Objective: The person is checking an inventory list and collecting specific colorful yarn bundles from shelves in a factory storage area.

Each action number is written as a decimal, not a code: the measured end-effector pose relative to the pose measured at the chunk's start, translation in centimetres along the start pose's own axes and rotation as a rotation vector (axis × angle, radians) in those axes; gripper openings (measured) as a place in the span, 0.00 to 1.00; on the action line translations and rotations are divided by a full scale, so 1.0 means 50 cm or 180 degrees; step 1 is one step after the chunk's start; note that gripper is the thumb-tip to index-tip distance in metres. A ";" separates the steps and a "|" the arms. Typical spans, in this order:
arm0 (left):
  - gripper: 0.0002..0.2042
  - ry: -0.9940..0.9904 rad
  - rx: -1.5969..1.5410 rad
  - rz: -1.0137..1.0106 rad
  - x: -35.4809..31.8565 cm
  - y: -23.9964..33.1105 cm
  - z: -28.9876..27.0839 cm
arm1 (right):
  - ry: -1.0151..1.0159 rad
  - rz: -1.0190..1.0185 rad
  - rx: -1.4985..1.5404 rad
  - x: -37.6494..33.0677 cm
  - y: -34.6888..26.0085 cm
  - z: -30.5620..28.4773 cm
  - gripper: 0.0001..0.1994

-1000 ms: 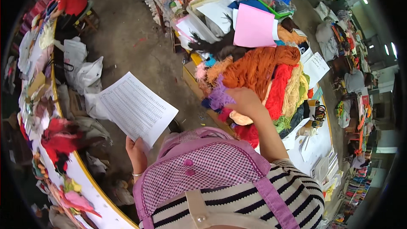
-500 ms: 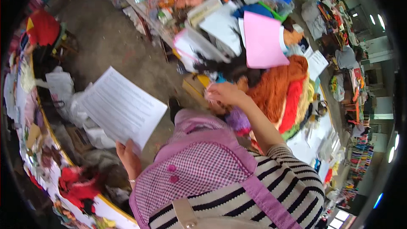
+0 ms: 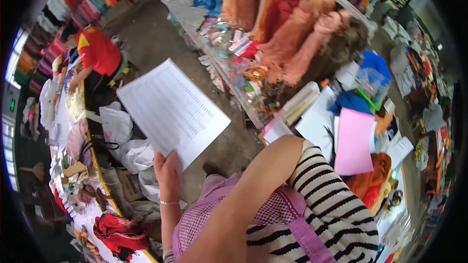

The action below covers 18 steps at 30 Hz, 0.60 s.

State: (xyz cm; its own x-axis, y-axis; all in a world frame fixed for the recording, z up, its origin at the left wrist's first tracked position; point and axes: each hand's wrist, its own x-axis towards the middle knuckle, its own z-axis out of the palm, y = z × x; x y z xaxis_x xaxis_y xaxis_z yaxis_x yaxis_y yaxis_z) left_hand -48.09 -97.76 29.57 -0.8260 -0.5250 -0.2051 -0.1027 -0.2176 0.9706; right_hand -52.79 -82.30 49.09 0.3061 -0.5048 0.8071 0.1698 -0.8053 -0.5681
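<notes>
My left hand (image 3: 166, 169) pinches a printed white paper sheet (image 3: 173, 112) by its lower edge. The sheet is tilted, its printed face turned up toward me, in front of the pink checked apron (image 3: 209, 214). Across my chest, my right forearm (image 3: 248, 199) is bent back from the elbow and runs down to the lower edge of the picture. The right hand itself lies outside the picture.
On the left stands a long yellow-edged table (image 3: 109, 195) with red yarn (image 3: 119, 231); white bags (image 3: 117, 124) lie beside it. A person in red (image 3: 100, 51) sits farther back. To the right are a pink sheet (image 3: 355, 141), a blue container (image 3: 374, 70) and orange yarn (image 3: 302, 48).
My right hand has left the yarn-covered table and gone out of the picture as the arm bent back. The left hand still holds the sheet. The view now takes in more of the room ahead.
</notes>
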 end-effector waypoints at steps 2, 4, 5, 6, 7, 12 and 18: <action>0.14 -0.0002 -0.0079 0.0234 0.084 0.038 0.039 | -0.0067 -0.0055 0.0013 0.017 0.021 -0.038 0.13; 0.13 0.0045 -0.0140 0.0467 0.160 0.074 0.061 | -0.0121 -0.0130 0.0078 0.035 0.047 -0.080 0.13; 0.13 -0.0012 -0.0136 0.0414 0.192 0.083 0.050 | -0.0151 -0.0153 0.0159 0.040 0.075 -0.102 0.12; 0.13 0.0009 -0.0156 0.0401 0.222 0.093 0.031 | -0.0242 -0.0183 0.0297 0.054 0.106 -0.123 0.12; 0.13 -0.0057 -0.0109 0.0445 0.257 0.086 0.013 | -0.0319 -0.0202 0.0447 0.064 0.135 -0.143 0.12; 0.16 -0.0732 -0.0207 0.0706 0.466 0.089 0.053 | -0.0810 -0.0196 0.0773 0.130 0.207 -0.291 0.11; 0.16 -0.0598 -0.0487 0.0553 0.635 0.171 0.019 | -0.1083 -0.0150 0.1134 0.180 0.305 -0.433 0.10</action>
State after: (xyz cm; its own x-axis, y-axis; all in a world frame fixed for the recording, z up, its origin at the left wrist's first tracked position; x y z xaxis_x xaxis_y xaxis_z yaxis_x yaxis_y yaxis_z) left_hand -75.74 -115.50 31.48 -0.9136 -0.4067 0.0032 0.1221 -0.2667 0.9560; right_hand -67.74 -105.87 51.18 0.5687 -0.2924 0.7688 0.4825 -0.6384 -0.5997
